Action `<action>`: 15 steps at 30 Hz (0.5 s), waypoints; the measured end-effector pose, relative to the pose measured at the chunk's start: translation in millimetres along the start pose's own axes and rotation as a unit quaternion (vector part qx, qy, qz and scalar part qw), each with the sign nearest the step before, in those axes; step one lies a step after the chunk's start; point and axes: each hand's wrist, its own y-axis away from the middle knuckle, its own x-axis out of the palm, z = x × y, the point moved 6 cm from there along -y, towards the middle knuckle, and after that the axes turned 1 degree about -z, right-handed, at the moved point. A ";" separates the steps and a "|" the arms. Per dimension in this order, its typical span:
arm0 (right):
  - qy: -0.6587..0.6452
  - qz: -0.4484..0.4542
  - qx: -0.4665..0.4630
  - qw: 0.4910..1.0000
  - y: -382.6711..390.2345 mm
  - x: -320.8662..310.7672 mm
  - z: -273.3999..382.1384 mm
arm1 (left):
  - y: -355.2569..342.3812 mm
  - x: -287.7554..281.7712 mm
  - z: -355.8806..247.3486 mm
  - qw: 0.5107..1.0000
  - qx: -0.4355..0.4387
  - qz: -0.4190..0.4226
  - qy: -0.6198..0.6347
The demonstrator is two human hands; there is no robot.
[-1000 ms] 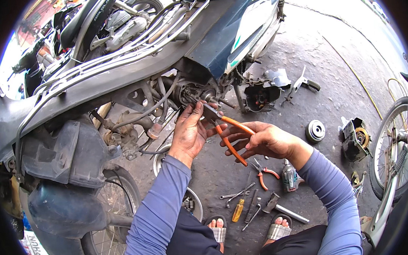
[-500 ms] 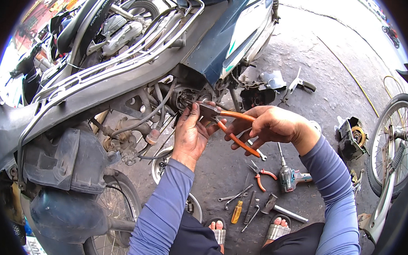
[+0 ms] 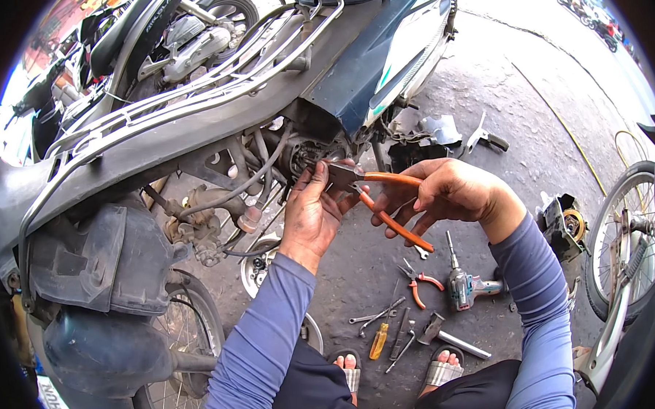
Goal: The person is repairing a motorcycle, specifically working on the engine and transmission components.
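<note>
A pair of large pliers [image 3: 393, 178] with orange handles and dark jaws is in my right hand [image 3: 451, 195]. Its handles stand spread apart, with my fingers between and around them. My left hand [image 3: 308, 218] is closed, thumb against fingers, right at the jaws; whatever it pinches there is hidden. Just beyond both hands lies the opened engine area [image 3: 307, 150] of a dark scooter [image 3: 193, 133], with hoses and metal parts showing.
Below my hands on the ground lie smaller orange-handled pliers [image 3: 418, 279], a cordless power driver [image 3: 464, 286], a hammer [image 3: 450, 338], a yellow-handled screwdriver [image 3: 379, 341] and wrenches. Removed parts [image 3: 562, 223] and a spoked wheel [image 3: 625, 243] are at the right; a dark plastic housing [image 3: 99, 258] hangs left.
The pliers and my right hand have shifted slightly to the right. My left hand stays at the jaws, and the handles remain spread.
</note>
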 end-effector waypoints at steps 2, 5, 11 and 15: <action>0.005 0.015 0.003 1.000 -3.0 1.2 -0.3 | -0.2 2.2 -0.6 1.000 0.004 0.004 0.005; -0.009 0.053 -0.004 0.999 -4.9 5.3 -7.9 | 0.5 4.3 -0.1 1.000 0.006 0.004 0.002; -0.079 0.066 -0.036 0.994 -6.3 7.4 -25.7 | 5.2 1.1 1.1 1.000 0.010 -0.027 0.008; -0.139 0.083 -0.052 0.985 -10.3 13.8 -36.5 | 7.6 0.3 -3.1 1.000 -0.002 -0.007 -0.025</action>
